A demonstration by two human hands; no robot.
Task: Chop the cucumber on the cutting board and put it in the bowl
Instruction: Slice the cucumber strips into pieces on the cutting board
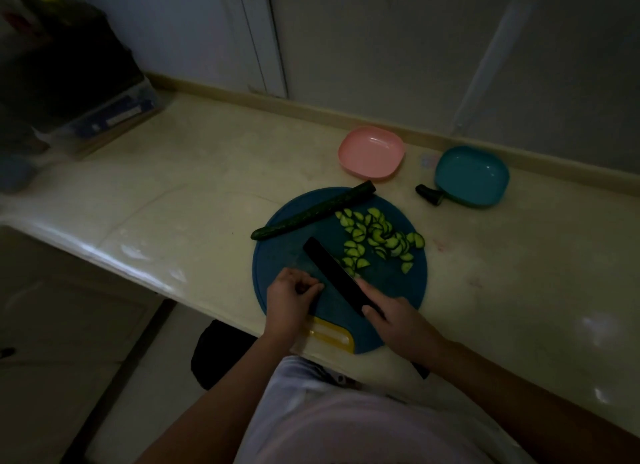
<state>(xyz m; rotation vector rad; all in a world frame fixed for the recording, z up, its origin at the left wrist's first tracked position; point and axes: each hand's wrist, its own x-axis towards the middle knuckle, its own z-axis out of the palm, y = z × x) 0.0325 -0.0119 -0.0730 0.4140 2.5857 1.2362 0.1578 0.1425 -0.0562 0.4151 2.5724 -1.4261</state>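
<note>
A round dark blue cutting board (284,255) with a yellow handle lies near the counter's front edge. A long half cucumber (311,211) lies across its far left part. Several half-moon cucumber slices (377,236) are heaped on its right side. My right hand (394,319) grips the handle of a black knife (332,271), whose blade lies flat over the board, pointing away to the left. My left hand (291,302) rests on the board left of the blade with its fingers curled; whether it holds anything I cannot tell.
A pink bowl (371,152) and a teal bowl (471,176) stand behind the board near the wall. A cut cucumber end (428,194) lies beside the teal bowl. Dark bags and a box (104,113) fill the counter's far left.
</note>
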